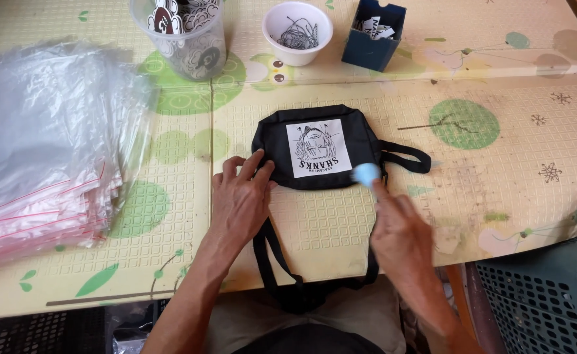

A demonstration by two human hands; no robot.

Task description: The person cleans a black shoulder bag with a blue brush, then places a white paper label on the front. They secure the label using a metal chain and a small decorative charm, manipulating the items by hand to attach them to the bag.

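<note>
Fingers [252, 167] of the left hand [241, 203] lie spread flat, pinning the small black fabric pouch [272, 141] with its white printed patch [319, 148] to the worktop [498, 190] — the right hand [400, 236] pinches a blurred pale-blue piece [367, 174] at the pouch's edge. It looks like fastening work, calling for a steady, precise touch.

My one camera sits on the head, looking steeply down and forward across the mat-covered table [511, 59] from its near edge, close enough that my forearms fill the lower frame.
</note>
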